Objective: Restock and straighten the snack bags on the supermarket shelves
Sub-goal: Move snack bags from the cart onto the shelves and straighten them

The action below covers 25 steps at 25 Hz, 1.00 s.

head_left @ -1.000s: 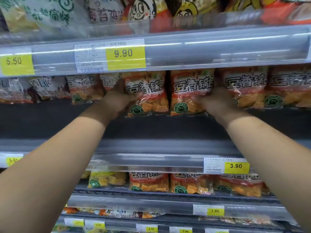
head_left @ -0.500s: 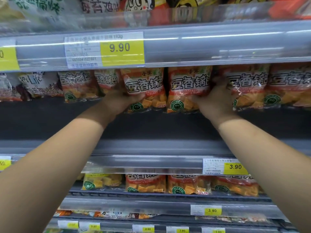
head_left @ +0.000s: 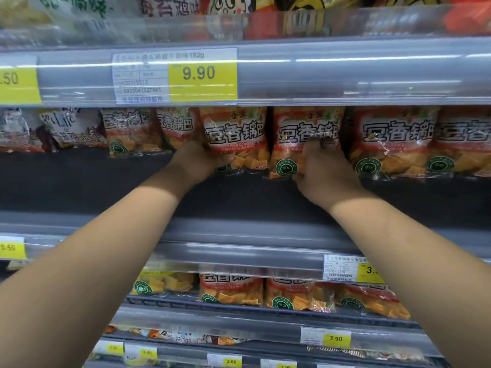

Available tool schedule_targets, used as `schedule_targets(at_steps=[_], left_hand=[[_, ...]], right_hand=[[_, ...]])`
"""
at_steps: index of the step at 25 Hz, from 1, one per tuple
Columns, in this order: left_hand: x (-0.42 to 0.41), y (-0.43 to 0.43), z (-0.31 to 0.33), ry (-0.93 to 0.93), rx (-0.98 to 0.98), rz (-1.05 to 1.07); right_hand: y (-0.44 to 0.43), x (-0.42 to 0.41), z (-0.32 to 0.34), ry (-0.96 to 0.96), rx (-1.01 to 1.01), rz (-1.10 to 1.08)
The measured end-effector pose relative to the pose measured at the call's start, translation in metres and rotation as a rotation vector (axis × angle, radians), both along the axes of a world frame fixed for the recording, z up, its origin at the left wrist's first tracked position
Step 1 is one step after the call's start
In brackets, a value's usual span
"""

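1. Gripping, with the left hand (head_left: pixel 198 162), the lower left edge of an orange snack bag (head_left: pixel 235 131): thumb curled across the front of the pack, the other digits hidden behind it.
2. Clutching, with the right hand (head_left: pixel 322 172), the lower right part of a second orange bag (head_left: pixel 303 123): fingertips (head_left: pixel 318 144) curled onto the printed front, the rest of the hold hidden at the bottom edge.
3. Standing upright and side by side, with a narrow dark gap between, tops tucked under the grey price rail (head_left: pixel 345 75) and bottom edges down at the dark shelf deck (head_left: pixel 79 181); whether resting there or lifted, cannot tell.
4. Flanked on the same shelf by matching bags to the right (head_left: pixel 393 139) and matching bags to the left (head_left: pixel 130 128), then white and purple packs (head_left: pixel 71 128) at the far left.
5. Marked 9.90 on a yellow price tag (head_left: pixel 202 73) on the rail.
6. Stocked on the lower shelf with more orange bags (head_left: pixel 231 288) beside a yellow bag (head_left: pixel 159 284), lying back under the next rail.
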<state>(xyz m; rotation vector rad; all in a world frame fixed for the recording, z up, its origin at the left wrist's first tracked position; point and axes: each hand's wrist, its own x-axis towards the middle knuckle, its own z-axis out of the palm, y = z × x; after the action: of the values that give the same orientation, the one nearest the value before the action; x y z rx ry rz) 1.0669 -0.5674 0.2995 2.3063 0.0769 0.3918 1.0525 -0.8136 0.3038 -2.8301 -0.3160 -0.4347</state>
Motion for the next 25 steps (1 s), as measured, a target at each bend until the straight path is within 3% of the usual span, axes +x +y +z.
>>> schedule_targets(at_steps=[6,9,16,25], left_hand=[[-0.068,-0.030,0.026,-0.050,0.475,0.184],[-0.097,-0.037,0.021,-0.031,0.614,0.202],[-0.177,-0.034,0.001,-0.013,0.699,0.330],[-0.317,-0.007,-0.042,0.147,0.673,0.580]], right_hand=[[0.009,-0.033,0.014,-0.047,-0.099,0.126],[0.019,-0.047,0.016,-0.038,-0.138,0.202],[0.037,-0.090,0.011,-0.072,-0.028,0.474],[0.105,-0.170,-0.033,-0.060,-0.109,0.855]])
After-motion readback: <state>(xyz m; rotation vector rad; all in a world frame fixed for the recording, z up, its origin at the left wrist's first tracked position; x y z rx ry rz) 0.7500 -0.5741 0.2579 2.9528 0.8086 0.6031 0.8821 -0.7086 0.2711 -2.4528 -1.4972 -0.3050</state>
